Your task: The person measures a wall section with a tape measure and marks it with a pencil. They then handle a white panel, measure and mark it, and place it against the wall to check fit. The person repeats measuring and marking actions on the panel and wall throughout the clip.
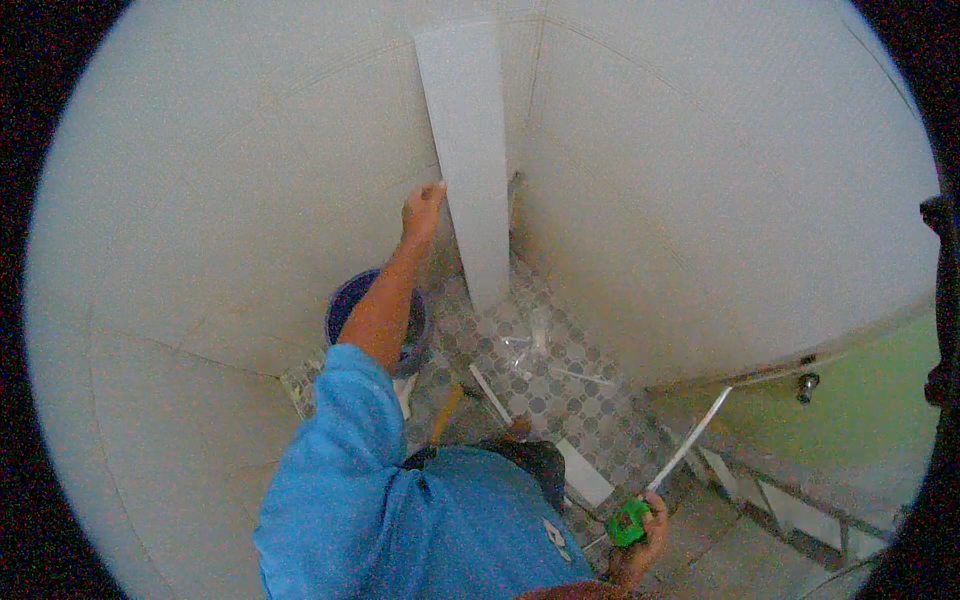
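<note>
A long white panel (pixel 468 150) stands upright in the corner between two walls, its lower end near the tiled floor. My left hand (pixel 424 210) reaches out at its left edge, fingers closed with the tips at that edge; how far they wrap behind it is hidden. At the lower right, my right hand (pixel 650 538) is closed round a green tape measure (pixel 627 522). Its pale blade (pixel 692 435) sticks out, slanting up and to the right toward the wall.
Below my left forearm stands a blue bucket (pixel 345 300). On the patterned floor (pixel 560 350) lie clear plastic (pixel 520 352), thin white strips (pixel 490 395), a yellow-handled tool (pixel 447 412) and a white tile piece (pixel 583 472). A metal fitting (pixel 807 386) juts from the green wall at right.
</note>
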The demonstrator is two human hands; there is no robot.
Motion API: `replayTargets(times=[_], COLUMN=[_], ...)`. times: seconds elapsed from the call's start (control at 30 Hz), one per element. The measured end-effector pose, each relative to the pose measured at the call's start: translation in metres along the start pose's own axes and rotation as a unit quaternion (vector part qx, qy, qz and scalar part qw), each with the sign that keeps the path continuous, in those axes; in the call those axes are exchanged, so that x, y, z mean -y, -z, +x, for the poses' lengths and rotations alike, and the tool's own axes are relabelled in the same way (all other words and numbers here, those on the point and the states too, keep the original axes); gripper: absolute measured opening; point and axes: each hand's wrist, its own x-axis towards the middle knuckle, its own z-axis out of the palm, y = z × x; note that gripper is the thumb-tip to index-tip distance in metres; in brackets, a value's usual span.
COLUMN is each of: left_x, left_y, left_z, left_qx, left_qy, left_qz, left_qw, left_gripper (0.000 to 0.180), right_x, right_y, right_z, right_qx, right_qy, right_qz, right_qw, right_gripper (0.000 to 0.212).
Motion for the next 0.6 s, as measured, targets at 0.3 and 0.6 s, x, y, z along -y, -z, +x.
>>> replayTargets(times=[0.3,0.6], left_x=[-0.019,-0.052], left_y=[-0.031,-0.045], left_z=[0.156,0.215], left_qx=[-0.150,-0.239], left_qy=[0.023,-0.037], left_qz=[0.106,0.007], left_qw=[0.983,0.970], left_gripper=[0.086,0.072], right_x=[-0.025,-0.002], right_y=[-0.013,-0.074], right_z=[0.161,0.322], right_qx=[0.113,0.249], right_qy=[-0.037,-0.191], right_qz=[0.013,-0.105], right_qw=[0.993,0.944], right_gripper=[0.062,0.055])
